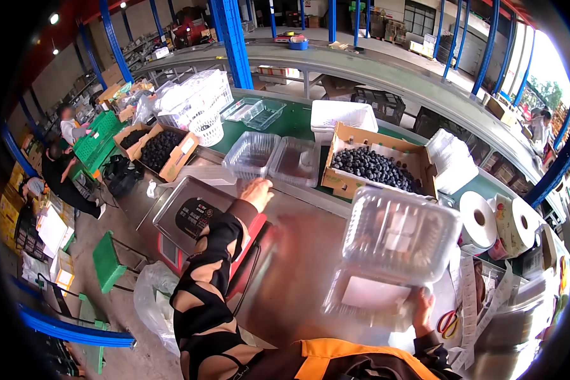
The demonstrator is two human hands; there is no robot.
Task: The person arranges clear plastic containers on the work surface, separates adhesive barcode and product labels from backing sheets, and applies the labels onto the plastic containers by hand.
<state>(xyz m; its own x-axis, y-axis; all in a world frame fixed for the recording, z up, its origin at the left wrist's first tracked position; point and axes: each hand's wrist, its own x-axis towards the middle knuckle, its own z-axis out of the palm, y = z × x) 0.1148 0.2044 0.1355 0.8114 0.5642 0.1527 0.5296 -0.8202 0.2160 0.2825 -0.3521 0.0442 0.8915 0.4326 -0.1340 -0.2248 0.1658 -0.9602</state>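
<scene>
My right hand [424,311] grips the side of a clear plastic clamshell box [377,294] at the lower right. Its two halves are spread apart, slightly blurred, with a pale patch showing in the lower half. My left hand [258,194] reaches past the weighing scale [193,214], fingers loosely apart and holding nothing. Just beyond those fingers, another open clamshell box [252,155] lies on the bench, its other half [294,161] beside it. A cardboard box of dark grapes [377,166] stands to the right of that one.
Label rolls [477,218] and red-handled scissors [448,323] lie at the right. White plastic trays [342,117] stand at the back. More dark fruit fills a cardboard box [174,152] at left, near a white basket [207,128]. A green stool [109,261] stands on the floor. Other people are farther off.
</scene>
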